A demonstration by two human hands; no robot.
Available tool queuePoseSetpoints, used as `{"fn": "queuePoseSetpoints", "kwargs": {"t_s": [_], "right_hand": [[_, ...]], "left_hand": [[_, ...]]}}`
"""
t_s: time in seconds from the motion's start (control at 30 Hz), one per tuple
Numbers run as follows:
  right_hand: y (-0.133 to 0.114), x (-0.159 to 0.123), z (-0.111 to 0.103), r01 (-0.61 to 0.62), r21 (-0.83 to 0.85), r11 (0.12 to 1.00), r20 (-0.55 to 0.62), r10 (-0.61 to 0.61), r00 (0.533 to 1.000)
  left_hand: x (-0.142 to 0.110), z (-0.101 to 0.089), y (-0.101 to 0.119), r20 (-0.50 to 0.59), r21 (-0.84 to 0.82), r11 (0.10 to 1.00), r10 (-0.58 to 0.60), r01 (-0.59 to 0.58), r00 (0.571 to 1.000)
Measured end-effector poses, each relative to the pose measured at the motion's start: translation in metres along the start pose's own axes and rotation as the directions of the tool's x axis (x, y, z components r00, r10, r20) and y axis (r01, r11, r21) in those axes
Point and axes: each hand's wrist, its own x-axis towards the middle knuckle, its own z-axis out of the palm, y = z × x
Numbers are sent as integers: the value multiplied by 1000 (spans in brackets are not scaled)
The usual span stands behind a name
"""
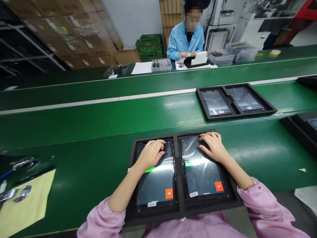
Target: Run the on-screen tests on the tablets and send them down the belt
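Two tablets lie face up, side by side, in a black foam tray at the front edge of the table. My left hand rests over the upper part of the left tablet, fingers stretched out and bent a little. Over the top right of the right tablet lies my right hand, its fingers apart. Both screens are lit, each with a green bar and an orange square at the lower right. Neither hand grips anything. My left hand hides part of its screen.
Beyond, on the green conveyor, sits another foam tray with two tablets. A further tray stands at the right edge. Yellow paper and a pair of glasses lie at left. Across the line, a person in blue works beside stacked clear trays.
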Motion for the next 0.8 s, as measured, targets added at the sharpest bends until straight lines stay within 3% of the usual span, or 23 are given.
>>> {"fn": "queuePoseSetpoints", "kwargs": {"t_s": [0.2,0.33,0.4,0.5,0.57,0.8], "right_hand": [[-2,-1,2,34,-11,999,25,-34,999],[-2,-2,-4,60,91,994,-30,-58,998],[1,-4,-5,-31,91,995,-165,46,985],[7,-5,-1,-238,83,968,-326,252,911],[9,-4,3,-291,67,954,-322,297,899],[5,0,7,-273,-6,962,-217,265,939]], "left_hand": [[-1,2,-2,135,-55,995,93,-86,986],[-3,-1,-1,124,-37,994,102,-98,987],[-4,-4,-2,81,19,998,50,-52,995],[-6,-10,-7,-13,117,991,-60,61,998],[-8,-14,-12,-35,134,987,-89,93,995],[12,-22,-28,-57,94,995,-18,24,998]]}}
